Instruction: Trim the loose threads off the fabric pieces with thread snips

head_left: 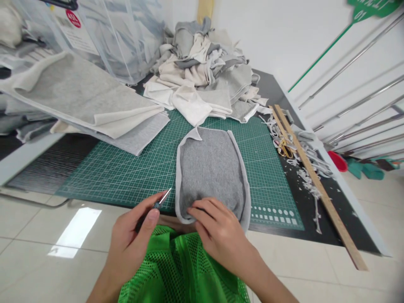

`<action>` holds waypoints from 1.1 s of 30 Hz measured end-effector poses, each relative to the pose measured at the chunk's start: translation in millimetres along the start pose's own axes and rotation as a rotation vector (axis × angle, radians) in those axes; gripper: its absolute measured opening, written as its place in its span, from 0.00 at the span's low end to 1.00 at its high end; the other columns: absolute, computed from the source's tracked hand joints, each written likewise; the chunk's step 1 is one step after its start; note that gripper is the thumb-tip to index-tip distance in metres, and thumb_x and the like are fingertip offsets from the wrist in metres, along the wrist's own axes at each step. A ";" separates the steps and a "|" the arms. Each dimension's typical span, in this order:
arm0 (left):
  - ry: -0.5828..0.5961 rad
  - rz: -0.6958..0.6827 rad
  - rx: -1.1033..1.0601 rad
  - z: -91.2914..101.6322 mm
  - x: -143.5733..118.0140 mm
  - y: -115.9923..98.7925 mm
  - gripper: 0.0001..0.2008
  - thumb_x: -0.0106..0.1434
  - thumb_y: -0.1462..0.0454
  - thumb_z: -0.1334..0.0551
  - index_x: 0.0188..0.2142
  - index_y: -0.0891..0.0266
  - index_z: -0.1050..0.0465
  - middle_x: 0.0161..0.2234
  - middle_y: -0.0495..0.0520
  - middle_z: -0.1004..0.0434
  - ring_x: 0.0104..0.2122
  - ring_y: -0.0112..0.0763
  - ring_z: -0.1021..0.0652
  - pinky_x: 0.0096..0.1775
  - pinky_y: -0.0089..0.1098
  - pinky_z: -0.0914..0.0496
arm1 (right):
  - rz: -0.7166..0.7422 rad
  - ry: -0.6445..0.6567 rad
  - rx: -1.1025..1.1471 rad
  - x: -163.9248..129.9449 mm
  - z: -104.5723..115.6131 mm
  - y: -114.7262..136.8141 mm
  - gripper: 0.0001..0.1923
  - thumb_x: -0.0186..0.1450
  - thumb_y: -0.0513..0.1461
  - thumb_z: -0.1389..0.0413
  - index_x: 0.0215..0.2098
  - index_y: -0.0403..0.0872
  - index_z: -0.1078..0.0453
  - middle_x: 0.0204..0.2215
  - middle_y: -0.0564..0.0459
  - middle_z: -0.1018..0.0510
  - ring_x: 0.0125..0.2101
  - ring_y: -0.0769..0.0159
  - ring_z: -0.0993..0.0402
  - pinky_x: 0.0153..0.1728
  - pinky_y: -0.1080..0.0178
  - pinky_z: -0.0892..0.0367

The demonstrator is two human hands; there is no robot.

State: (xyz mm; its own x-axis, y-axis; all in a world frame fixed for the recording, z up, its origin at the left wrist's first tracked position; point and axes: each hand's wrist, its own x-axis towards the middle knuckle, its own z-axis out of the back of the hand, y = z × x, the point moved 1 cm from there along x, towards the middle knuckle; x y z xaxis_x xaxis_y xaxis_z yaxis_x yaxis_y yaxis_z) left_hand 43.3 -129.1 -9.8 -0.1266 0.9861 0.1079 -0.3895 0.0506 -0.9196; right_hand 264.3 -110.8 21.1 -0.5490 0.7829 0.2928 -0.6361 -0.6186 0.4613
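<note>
A person in a bright green mesh vest (186,269) works at a black-topped table (341,227), a soft grey fabric piece (211,162) lying just right of the frame's center. The knit-like cloth, roughly rectangular with rounded corners, has a paler rim that curls up along both sides, and a small corner flap folds over at its upper left. At lower center, the right hand (221,225) rests on the cloth's near edge, fingers bent and bunched together; whether they pinch the fabric cannot be told. At lower left of center, the left hand (134,233) grips a slim pointed metal tool (164,198) by its dark handle between thumb and fingers, the bright tip angled up and to the right, just beside the cloth and apart from it. Beneath lies a green cutting mat (126,181) printed with a fine white grid, with rows of pale dots and squares at its lower right. A rumpled heap of grey and cream fabric (208,63) fills the upper center; flat, layered grey sheets (78,92) fan across the left, below a clear plastic box (110,38). At right, a long wooden strip (322,191) slants past gold-handled scissors (284,149) and tangled pale scraps (307,179).
</note>
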 end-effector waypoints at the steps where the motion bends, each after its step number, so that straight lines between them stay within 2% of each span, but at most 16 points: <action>1: 0.030 -0.039 0.036 -0.2 0.3 -0.8 0.17 0.69 0.54 0.40 0.54 0.52 0.23 0.42 0.49 0.15 0.36 0.32 0.18 0.36 0.28 0.24 | -0.018 -0.019 0.056 -0.4 1.3 -2.9 0.14 0.69 0.29 0.46 0.50 0.43 0.26 0.45 0.47 0.19 0.45 0.57 0.24 0.47 0.54 0.25; 5: 0.079 -0.192 0.151 -3.8 3.1 -5.4 0.19 0.63 0.56 0.33 0.54 0.50 0.24 0.40 0.45 0.14 0.32 0.28 0.17 0.35 0.25 0.23 | -0.179 -0.054 0.266 -0.8 7.9 -11.3 0.15 0.69 0.34 0.42 0.54 0.47 0.26 0.43 0.50 0.16 0.42 0.62 0.19 0.45 0.59 0.24; 8: 0.102 -0.256 0.168 -8.1 8.2 -11.5 0.22 0.59 0.58 0.29 0.53 0.50 0.25 0.43 0.44 0.14 0.37 0.29 0.15 0.41 0.24 0.22 | -0.304 -0.077 0.367 -1.3 8.8 -15.7 0.15 0.67 0.38 0.38 0.53 0.51 0.24 0.43 0.53 0.14 0.39 0.64 0.17 0.43 0.62 0.24; 13: 0.194 -0.301 0.185 -15.9 24.0 -24.0 0.27 0.60 0.59 0.29 0.59 0.46 0.29 0.40 0.42 0.14 0.30 0.23 0.17 0.36 0.22 0.23 | -0.441 -0.060 0.526 -2.5 4.9 -25.6 0.17 0.65 0.42 0.35 0.52 0.53 0.22 0.41 0.53 0.14 0.36 0.63 0.17 0.41 0.61 0.23; 16: 0.297 -0.319 0.162 -22.9 38.4 -28.4 0.22 0.63 0.62 0.32 0.57 0.48 0.26 0.43 0.43 0.15 0.34 0.25 0.17 0.41 0.24 0.24 | -0.441 -0.045 0.671 -2.3 4.2 -31.9 0.19 0.65 0.43 0.35 0.54 0.51 0.23 0.39 0.52 0.14 0.37 0.63 0.17 0.41 0.61 0.23; 19: 0.421 -0.279 0.123 -30.5 52.5 -30.7 0.12 0.65 0.64 0.36 0.48 0.53 0.20 0.41 0.45 0.15 0.37 0.28 0.17 0.41 0.25 0.26 | -0.412 -0.020 0.754 -1.9 4.7 -35.3 0.21 0.63 0.41 0.34 0.55 0.51 0.24 0.38 0.52 0.14 0.37 0.63 0.18 0.41 0.61 0.23; 21: 0.446 -0.221 0.096 -34.1 58.6 -32.4 0.07 0.66 0.63 0.37 0.41 0.56 0.19 0.34 0.45 0.16 0.33 0.27 0.19 0.36 0.25 0.29 | -0.387 -0.008 0.710 -1.8 5.2 -35.2 0.23 0.62 0.38 0.33 0.55 0.50 0.24 0.40 0.52 0.14 0.39 0.62 0.18 0.43 0.60 0.23; 25: 0.434 -0.131 0.002 -37.7 60.8 -34.9 0.10 0.67 0.59 0.38 0.35 0.60 0.20 0.26 0.46 0.23 0.26 0.25 0.26 0.30 0.26 0.33 | -0.320 -0.086 0.607 -0.3 5.6 -32.0 0.19 0.62 0.33 0.36 0.51 0.50 0.23 0.42 0.52 0.15 0.41 0.63 0.18 0.47 0.59 0.24; 28: 0.436 -0.086 -0.075 -38.5 58.6 -33.6 0.12 0.68 0.57 0.39 0.35 0.60 0.21 0.27 0.47 0.22 0.27 0.26 0.25 0.31 0.26 0.33 | -0.347 -0.133 0.622 1.4 5.8 -31.6 0.17 0.64 0.32 0.40 0.51 0.49 0.23 0.41 0.51 0.14 0.40 0.63 0.17 0.45 0.60 0.24; 33: 0.409 -0.042 -0.147 -37.5 59.1 -29.3 0.13 0.67 0.55 0.38 0.36 0.61 0.20 0.31 0.49 0.20 0.30 0.29 0.24 0.34 0.28 0.31 | -0.363 -0.157 0.679 3.6 9.0 -34.4 0.21 0.63 0.28 0.47 0.49 0.49 0.21 0.41 0.52 0.14 0.42 0.63 0.17 0.45 0.60 0.23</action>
State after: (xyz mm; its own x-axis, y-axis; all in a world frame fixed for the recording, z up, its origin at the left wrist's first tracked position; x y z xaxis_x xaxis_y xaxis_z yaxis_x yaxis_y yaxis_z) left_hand 81.5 -66.4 9.4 0.2697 0.9628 0.0155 -0.2485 0.0852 -0.9649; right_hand 289.1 -86.1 13.8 -0.2553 0.9597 0.1175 -0.2621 -0.1857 0.9470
